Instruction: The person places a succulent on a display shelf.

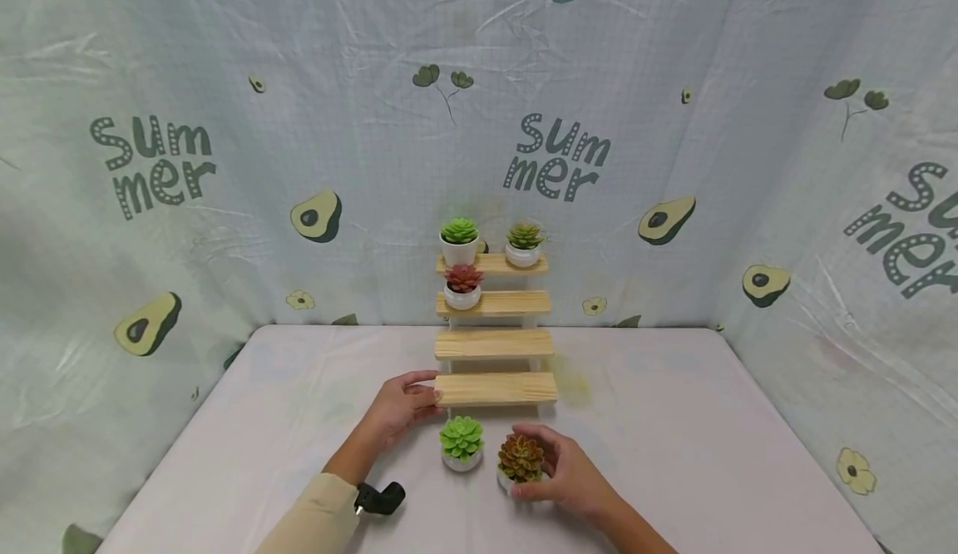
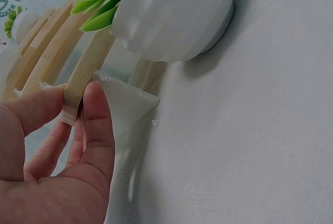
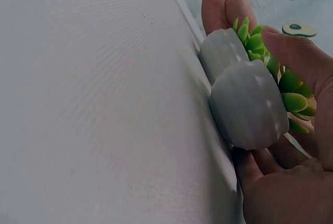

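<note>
A small tiered wooden display stand (image 1: 497, 389) rises at the middle of the table. My left hand (image 1: 400, 408) pinches the left end of its lowest board (image 2: 88, 67) between thumb and fingers. At the front right, my right hand (image 1: 572, 475) holds a potted succulent with orange-brown leaves (image 1: 520, 454), thumb and fingers around its white ribbed pot (image 3: 250, 104). Between the hands stands a bright green potted succulent (image 1: 461, 439) in a white pot, upright on the table before the stand.
On the top board sit a green potted succulent (image 1: 459, 239) at left and a green-brown one (image 1: 523, 244) at right. A red potted succulent (image 1: 463, 286) occupies the second board's left side. A patterned cloth (image 1: 374, 163) hangs behind the white-covered table (image 1: 659, 421).
</note>
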